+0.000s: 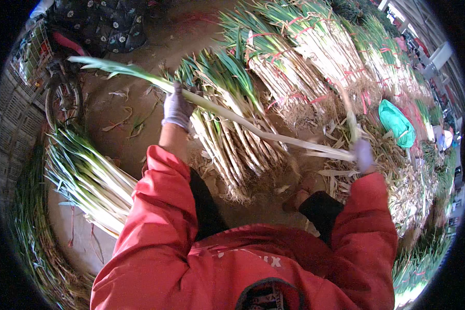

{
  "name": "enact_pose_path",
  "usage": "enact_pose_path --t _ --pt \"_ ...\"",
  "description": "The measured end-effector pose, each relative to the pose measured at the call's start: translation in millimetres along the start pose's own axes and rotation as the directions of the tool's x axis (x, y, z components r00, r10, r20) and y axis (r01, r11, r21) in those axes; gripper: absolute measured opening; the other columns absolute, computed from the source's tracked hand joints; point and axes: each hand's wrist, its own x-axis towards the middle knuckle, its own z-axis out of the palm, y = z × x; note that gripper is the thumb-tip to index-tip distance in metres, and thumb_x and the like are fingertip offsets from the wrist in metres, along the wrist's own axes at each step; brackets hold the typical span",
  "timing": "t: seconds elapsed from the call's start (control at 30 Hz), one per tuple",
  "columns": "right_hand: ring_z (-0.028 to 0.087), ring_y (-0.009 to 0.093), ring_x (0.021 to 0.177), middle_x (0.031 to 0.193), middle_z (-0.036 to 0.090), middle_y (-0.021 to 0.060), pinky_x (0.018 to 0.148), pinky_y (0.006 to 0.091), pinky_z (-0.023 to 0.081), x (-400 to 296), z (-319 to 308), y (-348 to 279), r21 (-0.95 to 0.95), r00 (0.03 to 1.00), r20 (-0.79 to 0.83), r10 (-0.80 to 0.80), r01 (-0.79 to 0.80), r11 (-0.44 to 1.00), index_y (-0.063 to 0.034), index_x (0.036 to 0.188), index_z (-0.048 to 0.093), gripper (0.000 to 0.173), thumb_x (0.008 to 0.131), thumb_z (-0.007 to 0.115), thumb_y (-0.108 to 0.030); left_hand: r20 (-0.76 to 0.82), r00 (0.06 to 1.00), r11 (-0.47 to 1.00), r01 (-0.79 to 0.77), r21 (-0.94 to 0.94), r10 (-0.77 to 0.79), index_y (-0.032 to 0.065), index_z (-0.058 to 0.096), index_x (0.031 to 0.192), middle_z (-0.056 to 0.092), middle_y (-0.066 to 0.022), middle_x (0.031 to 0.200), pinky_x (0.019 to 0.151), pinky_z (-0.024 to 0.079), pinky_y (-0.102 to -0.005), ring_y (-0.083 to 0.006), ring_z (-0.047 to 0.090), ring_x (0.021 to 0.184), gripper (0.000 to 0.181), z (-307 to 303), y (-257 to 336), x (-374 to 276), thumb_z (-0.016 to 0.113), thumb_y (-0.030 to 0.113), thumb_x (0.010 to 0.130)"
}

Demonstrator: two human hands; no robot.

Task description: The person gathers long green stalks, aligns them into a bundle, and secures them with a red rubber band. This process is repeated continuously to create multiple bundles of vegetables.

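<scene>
My left hand (177,106), in a pale knitted glove, is closed around the upper stalk of a long green onion (228,113). The onion slants down to the right, its green leaves pointing to the upper left. At the right my right hand (363,154), gloved too and blurred by motion, grips pale outer leaf layers (329,152) that run from the onion's lower part. A strip of dry husk (347,104) rises from that hand. Below the onion lies a pile of unpeeled green onions (232,151) with roots. Peeled green onions (97,174) lie left of my left sleeve.
Tied bundles of green onions (290,73) lie at the upper right. A husk heap (407,190) and a green plastic bag (397,124) are at the right. A wheel (64,100) with a wire basket (33,54) stands at the upper left. More onions (35,232) lie along the left rim.
</scene>
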Motion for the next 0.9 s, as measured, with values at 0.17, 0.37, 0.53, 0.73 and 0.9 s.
enact_pose_path --t 0.17,0.37,0.53,0.73,0.9 --pt "0.054 0.023 0.065 0.073 0.057 0.0133 0.056 0.0336 0.042 22 -147 52 -0.682 0.952 -0.304 0.027 -0.237 0.691 -0.0025 0.098 0.050 0.031 0.075 0.048 -0.024 0.079 0.997 0.997 -0.024 0.071 0.018 0.0094 0.043 0.090 0.048 -0.0047 0.074 0.056 0.048 -0.0377 -0.0203 0.051 0.064 0.019 29 -8 -25 0.055 0.018 0.078" --pt "0.052 0.020 0.084 0.094 0.056 0.0146 0.078 0.0295 0.039 -27 88 -128 -0.021 0.870 0.215 -0.443 0.458 0.889 0.0010 0.106 0.049 0.047 0.075 0.054 -0.033 0.284 0.959 0.959 -0.063 0.277 -0.019 0.0050 0.047 0.095 0.056 -0.0060 0.080 0.052 0.044 -0.0239 -0.0133 0.051 0.062 0.026 66 -76 -57 0.054 0.025 0.079" --pt "0.051 0.017 0.085 0.094 0.055 0.0127 0.075 0.0284 0.039 -42 218 -178 0.026 0.606 0.364 -0.707 0.752 0.658 0.0044 0.097 0.051 0.046 0.069 0.065 -0.029 0.551 0.828 0.941 -0.099 0.322 -0.101 0.0075 0.046 0.094 0.051 0.0001 0.077 0.048 0.038 -0.0196 -0.0074 0.046 0.060 0.031 86 -108 -87 0.054 0.033 0.078" --pt "0.050 0.006 0.070 0.079 0.058 0.0018 0.064 0.0200 0.040 -46 217 -193 0.290 0.619 0.566 -0.544 0.469 0.835 0.0019 0.086 0.057 0.019 0.078 0.055 -0.015 0.473 0.788 0.917 0.306 0.256 -0.395 0.0057 0.049 0.099 0.054 -0.0003 0.085 0.056 0.042 -0.0186 -0.0080 0.051 0.068 0.019 88 -88 -100 0.050 0.012 0.081" --pt "0.050 0.008 0.067 0.073 0.058 0.0038 0.062 0.0220 0.040 -56 213 -201 0.116 0.541 0.442 -0.715 0.756 0.644 -0.0010 0.084 0.058 0.015 0.080 0.050 -0.013 0.506 0.745 0.887 0.259 0.381 -0.435 0.0042 0.052 0.092 0.055 0.0000 0.078 0.050 0.040 -0.0178 -0.0059 0.049 0.060 0.016 77 -79 -95 0.054 0.013 0.079"
